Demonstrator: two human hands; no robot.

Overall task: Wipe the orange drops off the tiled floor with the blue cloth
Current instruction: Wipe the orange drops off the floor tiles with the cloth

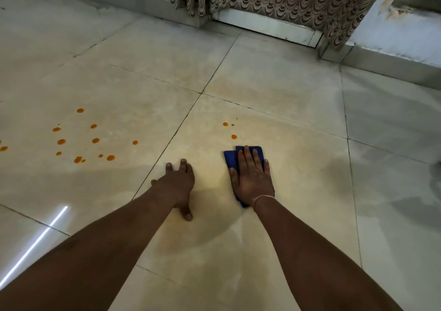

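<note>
The blue cloth (232,158) lies folded flat on the tiled floor (298,167), pinned under the right hand (251,179), whose fingers (247,154) are stretched out and pressed down on it rather than curled around it; only the cloth's far edge and left side peek out past the hand. It looks a thin, soft, light thing that would bunch or slide under a push, so I'd say a flat palm with spread fingers is the right hold, with the pressure kept toward the leading edge so the fold doesn't roll up. Just beyond that edge sit three small orange drops (233,136), near but not touching the cloth, and they seem the natural next pass. Around the hands the tile carries a faint yellowish haze, which might be a thinned smear and may want another rub. The left hand (177,184) rests beside the right on the bare tile, fingers loosely spread and holding nothing, apparently bracing the person's weight. Well off to the left, across a grout line (167,146), a larger scatter of drops (95,140) is spread over the next tile, untouched, so most of the job looks yet to do. At the far wall a patterned curtain (286,2) hangs down to the skirting.
</note>
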